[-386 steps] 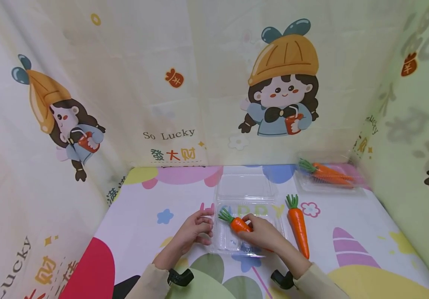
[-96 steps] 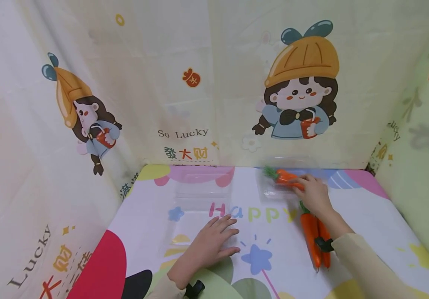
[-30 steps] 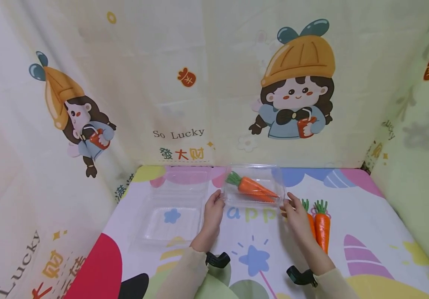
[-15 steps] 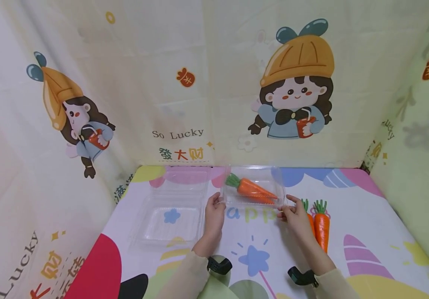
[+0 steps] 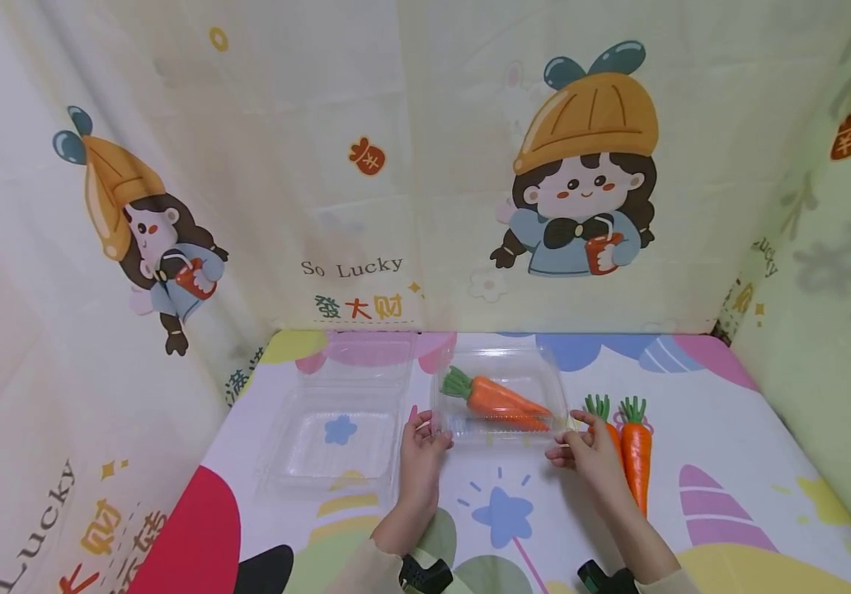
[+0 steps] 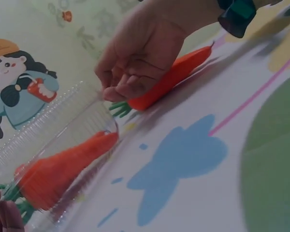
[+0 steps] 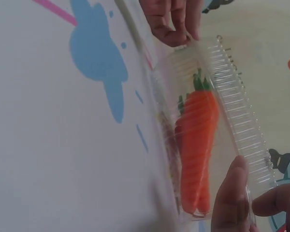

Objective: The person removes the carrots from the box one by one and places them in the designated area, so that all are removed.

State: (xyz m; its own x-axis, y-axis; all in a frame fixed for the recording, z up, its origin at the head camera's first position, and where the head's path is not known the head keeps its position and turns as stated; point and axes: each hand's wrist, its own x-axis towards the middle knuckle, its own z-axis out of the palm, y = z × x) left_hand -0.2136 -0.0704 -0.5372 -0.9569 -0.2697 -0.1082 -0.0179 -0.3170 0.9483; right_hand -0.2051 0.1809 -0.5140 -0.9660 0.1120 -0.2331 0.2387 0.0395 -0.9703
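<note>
A clear plastic clamshell box (image 5: 500,351), its lid down, lies between my hands in the head view. Orange carrots (image 5: 503,400) with green tops show through its walls; the right wrist view has at least two overlapping. My left hand (image 5: 420,470) pinches the box's near left corner. At the near right corner my right hand (image 5: 594,462) pinches the rim, thumb and finger on either side of it in the right wrist view. Whether the box touches the table cannot be told.
Left of my hands an opened clear clamshell box (image 5: 288,441) lies with nothing in it. Two loose carrots (image 5: 638,466) lie side by side by my right forearm. A patterned curtain (image 5: 455,165) rises behind the table.
Over the last half second both hands drew the box nearer to me. Earlier my right hand held a carrot at a box; later the lid was down and both hands held that box.
</note>
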